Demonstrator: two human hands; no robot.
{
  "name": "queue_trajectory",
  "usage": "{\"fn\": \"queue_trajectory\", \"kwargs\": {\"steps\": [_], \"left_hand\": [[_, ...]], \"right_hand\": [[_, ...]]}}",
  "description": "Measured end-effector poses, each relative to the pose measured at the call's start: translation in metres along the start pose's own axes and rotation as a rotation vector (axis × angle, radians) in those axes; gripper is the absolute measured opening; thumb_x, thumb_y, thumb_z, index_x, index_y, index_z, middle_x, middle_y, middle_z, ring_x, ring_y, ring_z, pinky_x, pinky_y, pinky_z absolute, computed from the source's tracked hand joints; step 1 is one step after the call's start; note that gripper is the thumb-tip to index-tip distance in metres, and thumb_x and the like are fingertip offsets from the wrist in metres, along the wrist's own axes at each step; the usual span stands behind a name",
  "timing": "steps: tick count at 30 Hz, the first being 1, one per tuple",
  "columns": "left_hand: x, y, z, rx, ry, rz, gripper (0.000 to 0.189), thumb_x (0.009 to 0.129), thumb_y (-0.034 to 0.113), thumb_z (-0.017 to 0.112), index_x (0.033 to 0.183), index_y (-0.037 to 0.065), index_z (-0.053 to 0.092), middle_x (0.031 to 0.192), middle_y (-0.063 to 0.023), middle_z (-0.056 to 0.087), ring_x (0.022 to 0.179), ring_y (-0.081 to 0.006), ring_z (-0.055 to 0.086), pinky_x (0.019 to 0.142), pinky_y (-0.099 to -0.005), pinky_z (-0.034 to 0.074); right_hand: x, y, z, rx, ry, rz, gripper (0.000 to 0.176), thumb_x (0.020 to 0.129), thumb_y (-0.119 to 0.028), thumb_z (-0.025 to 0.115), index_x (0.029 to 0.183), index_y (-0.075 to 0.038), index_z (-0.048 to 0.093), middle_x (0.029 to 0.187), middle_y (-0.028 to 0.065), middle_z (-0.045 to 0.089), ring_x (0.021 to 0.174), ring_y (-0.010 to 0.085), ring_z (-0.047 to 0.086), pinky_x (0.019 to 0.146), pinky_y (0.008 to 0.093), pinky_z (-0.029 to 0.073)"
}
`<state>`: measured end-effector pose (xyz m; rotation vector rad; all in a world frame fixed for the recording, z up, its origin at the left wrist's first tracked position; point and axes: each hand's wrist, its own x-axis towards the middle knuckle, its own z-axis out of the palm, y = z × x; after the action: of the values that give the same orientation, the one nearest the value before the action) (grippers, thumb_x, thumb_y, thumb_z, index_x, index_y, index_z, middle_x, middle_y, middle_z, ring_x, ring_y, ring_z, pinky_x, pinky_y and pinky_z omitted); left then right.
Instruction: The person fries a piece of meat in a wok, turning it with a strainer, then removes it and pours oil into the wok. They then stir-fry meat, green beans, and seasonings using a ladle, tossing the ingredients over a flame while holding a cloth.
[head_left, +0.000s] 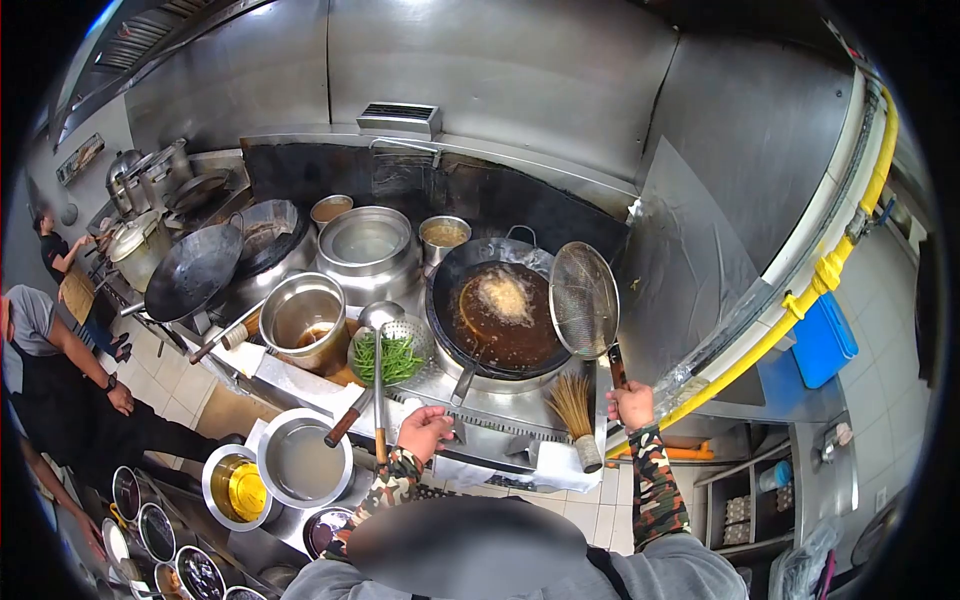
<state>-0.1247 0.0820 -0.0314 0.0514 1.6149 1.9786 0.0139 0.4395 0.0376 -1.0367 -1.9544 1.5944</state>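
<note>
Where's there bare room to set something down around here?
A narrow steel strip between wok and brush; some counter between yellow pipe and blue plastic item. Crowded left of the wok: greens, ladle, pots.

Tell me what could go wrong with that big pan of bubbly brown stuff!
The foamy brown liquid in the round black metal wok might spit onto the right hand, which holds a round wire-mesh skimmer by its handle. The tan straw brush lies close to the wok, so it could scorch if things are hot there. The silver long-handled metal ladle ends near the left hand; a bump might knock it.
</note>
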Motion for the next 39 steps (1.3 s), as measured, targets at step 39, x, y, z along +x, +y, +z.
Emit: {"fn": "queue_trajectory", "kwargs": {"steps": [39], "left_hand": [[-0.016, 0.003, -0.038, -0.068, 0.170, 0.055, 0.034, 0.078, 0.007, 0.057, 0.111, -0.002, 0.049, 0.086, -0.0077, 0.062, 0.062, -0.0130, 0.060, 0.047, -0.0231, 0.045]], "right_hand": [[-0.036, -0.043, 0.106, 0.581, -0.624, 0.293, 0.014, 0.083, -0.006, 0.049, 0.094, 0.003, 0.048, 0.081, 0.0136, 0.059, 0.061, 0.0193, 0.054, 0.050, 0.0317, 0.046]]}}
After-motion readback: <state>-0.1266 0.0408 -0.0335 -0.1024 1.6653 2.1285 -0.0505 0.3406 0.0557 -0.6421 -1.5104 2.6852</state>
